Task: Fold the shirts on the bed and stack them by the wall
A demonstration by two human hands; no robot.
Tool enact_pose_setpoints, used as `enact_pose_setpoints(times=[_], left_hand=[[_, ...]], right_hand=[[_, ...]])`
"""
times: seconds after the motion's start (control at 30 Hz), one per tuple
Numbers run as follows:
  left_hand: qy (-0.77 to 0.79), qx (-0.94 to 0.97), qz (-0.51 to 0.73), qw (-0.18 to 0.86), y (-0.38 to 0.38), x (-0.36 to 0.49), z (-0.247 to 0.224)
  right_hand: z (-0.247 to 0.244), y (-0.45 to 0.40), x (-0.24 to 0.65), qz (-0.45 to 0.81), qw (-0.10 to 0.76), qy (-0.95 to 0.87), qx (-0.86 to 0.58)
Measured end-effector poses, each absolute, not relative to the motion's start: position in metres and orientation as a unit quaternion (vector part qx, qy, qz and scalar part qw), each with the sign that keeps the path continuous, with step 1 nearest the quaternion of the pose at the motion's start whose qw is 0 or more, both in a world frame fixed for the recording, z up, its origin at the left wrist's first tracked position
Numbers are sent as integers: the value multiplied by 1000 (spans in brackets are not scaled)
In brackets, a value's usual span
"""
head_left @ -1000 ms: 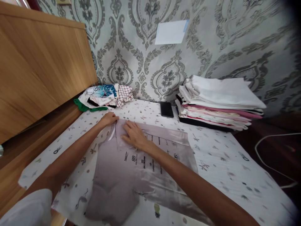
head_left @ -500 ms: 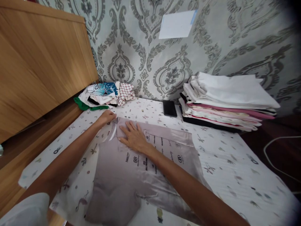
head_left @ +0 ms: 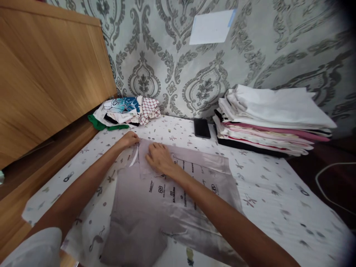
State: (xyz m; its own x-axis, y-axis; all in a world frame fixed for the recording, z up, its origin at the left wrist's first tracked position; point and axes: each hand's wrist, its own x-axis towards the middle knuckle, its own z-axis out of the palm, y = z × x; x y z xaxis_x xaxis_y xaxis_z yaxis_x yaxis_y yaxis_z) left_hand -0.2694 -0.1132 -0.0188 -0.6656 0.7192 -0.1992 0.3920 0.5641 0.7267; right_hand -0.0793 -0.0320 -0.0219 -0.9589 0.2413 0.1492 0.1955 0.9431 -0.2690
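Note:
A greyish-mauve garment with black printed lettering lies spread on the patterned white sheet, its far side folded over in a strip. At its upper left corner, close to the white neck band, my left hand is closed with fingertips pinching the fabric edge. My right hand rests on the folded part just right of the neck, its fingers bent and drawn together on the cloth. Whether it grips a bit of fabric is hard to see; the fingertips press against it.
Against the wall are a small clothes pile at back left, a black phone and a tall stack of folded clothes at right. A wooden cabinet stands left. A white cable hangs at far right.
The fingers of my right hand, spread flat on the garment before, have drawn in and curled. My left hand stays pinched at the corner, nearly unmoved.

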Motion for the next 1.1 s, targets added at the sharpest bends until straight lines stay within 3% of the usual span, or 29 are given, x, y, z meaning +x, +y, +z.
enact_pose_setpoints(times=[0.47,1.1], left_hand=[[865,339,291,230,-108,-279,-28],[909,395,134,13,-109,-252,-15]], right_hand=[[-43,-32,-103,117,124,-984,-54],[-44,-33,-102,114,87,-989,-47]])
